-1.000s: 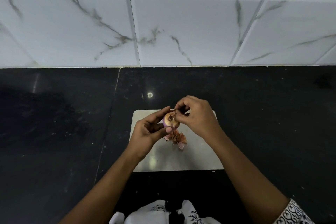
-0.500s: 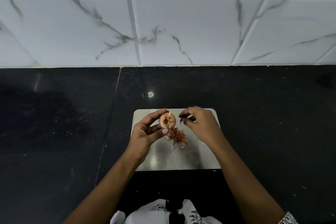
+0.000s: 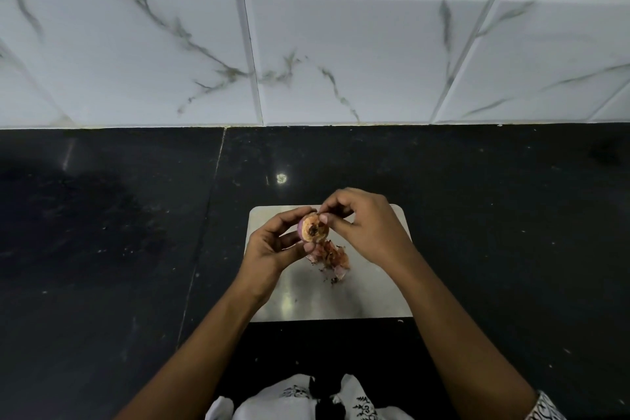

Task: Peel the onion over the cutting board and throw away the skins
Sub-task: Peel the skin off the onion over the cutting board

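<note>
onion (image 3: 313, 228) held over cutting board (image 3: 371, 297), left hand (image 3: 272, 249) grip closed round it | right hand (image 3: 361, 228) back from half a second ago, fingertips pinched at root end | skins (image 3: 329, 257) piled on board | peeling unfinished.

Both forearms are bare from wrist to elbow, and the left hand (image 3: 272, 247) and right hand (image 3: 366, 228) carry no rings, watch or gloves that can be seen. Near the bottom right corner, behind the right forearm, the edge of a white sleeve (image 3: 544, 407) shows a black scrolling print. Between the two forearms, at the bottom edge, lies white cloth (image 3: 289, 401) of the garment with the same black print.
</note>
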